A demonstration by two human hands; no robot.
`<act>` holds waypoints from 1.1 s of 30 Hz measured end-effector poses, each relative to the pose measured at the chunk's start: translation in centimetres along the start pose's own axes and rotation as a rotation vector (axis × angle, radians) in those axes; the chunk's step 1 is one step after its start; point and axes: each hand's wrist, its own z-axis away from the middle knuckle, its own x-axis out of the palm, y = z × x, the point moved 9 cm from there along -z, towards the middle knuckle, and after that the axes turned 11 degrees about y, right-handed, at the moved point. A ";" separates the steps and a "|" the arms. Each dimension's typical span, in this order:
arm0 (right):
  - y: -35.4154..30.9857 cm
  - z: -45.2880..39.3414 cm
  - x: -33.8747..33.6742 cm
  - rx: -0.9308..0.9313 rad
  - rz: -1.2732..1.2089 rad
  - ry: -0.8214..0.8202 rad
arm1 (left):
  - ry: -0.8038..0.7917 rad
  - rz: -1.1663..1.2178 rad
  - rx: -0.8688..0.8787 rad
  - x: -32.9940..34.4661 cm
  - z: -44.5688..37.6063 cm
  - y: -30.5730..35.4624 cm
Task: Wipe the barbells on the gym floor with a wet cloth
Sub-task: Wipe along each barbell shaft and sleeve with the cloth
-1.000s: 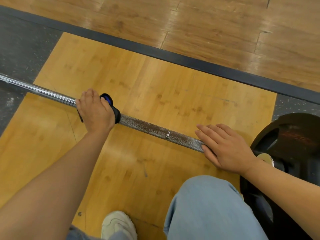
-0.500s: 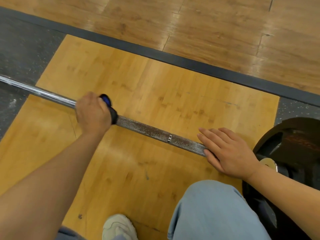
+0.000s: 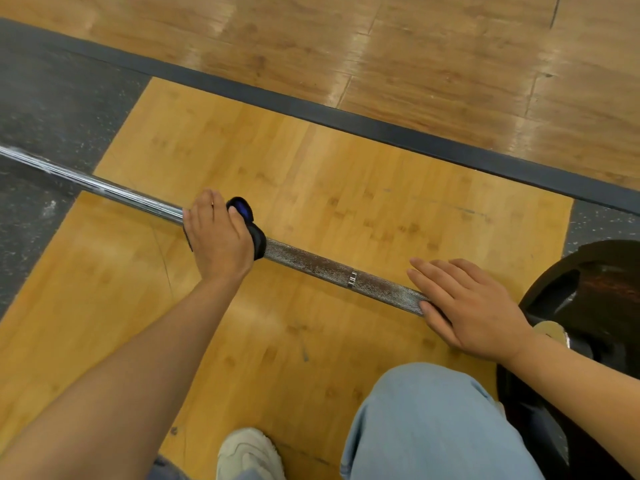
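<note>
A steel barbell (image 3: pixel 322 266) lies across the yellow wooden platform (image 3: pixel 346 188), running from the far left to the black weight plate (image 3: pixel 595 292) at the right. My left hand (image 3: pixel 216 237) grips a dark blue cloth (image 3: pixel 247 220) wrapped round the bar, where the smooth shaft meets the knurled part. My right hand (image 3: pixel 471 304) rests flat with straight fingers on the knurled bar close to the plate. The cloth is mostly hidden under my fingers.
Dark speckled rubber flooring (image 3: pixel 45 109) lies at the left, bounded by a black border strip (image 3: pixel 381 128), with glossy wooden floor (image 3: pixel 415 53) beyond. My knee in light jeans (image 3: pixel 426 424) and a white shoe (image 3: pixel 247 452) are at the bottom.
My left hand with the cloth has slid a little to the right along the bar. My right hand has stayed flat on the bar near the plate.
</note>
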 end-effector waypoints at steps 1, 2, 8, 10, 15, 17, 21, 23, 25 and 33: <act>0.0 0.0 0.0 0.003 0.000 0.002 | 0.007 -0.023 -0.022 0.0 -1.0 -0.9; 0.1 0.0 0.0 0.002 0.001 0.004 | 0.006 -0.058 -0.045 0.1 -1.9 -1.7; 0.1 -0.1 -0.2 -0.003 0.006 0.019 | -0.004 -0.125 -0.189 0.0 -2.5 -2.2; 0.0 -0.2 -0.2 -0.011 0.005 0.026 | -0.011 -0.080 -0.116 -0.1 0.3 0.8; 0.0 -0.1 -0.3 -0.005 -0.008 0.035 | -0.015 -0.009 -0.036 -0.1 2.7 3.7; 0.0 -0.1 -0.3 0.003 -0.007 0.038 | -0.018 -0.025 -0.017 0.1 1.2 1.8; 0.1 0.0 -0.2 0.010 0.000 0.036 | -0.040 -0.182 -0.118 0.2 -3.9 -3.8; 0.1 0.0 -0.1 0.013 -0.009 0.036 | -0.089 -0.242 -0.222 0.5 -5.7 -5.7; 0.1 0.1 -0.1 0.013 -0.012 0.038 | -0.103 -0.261 -0.281 0.6 -5.9 -6.3; -0.1 0.1 0.0 -0.006 -0.021 0.030 | -0.005 -0.005 -0.144 -0.6 4.1 4.3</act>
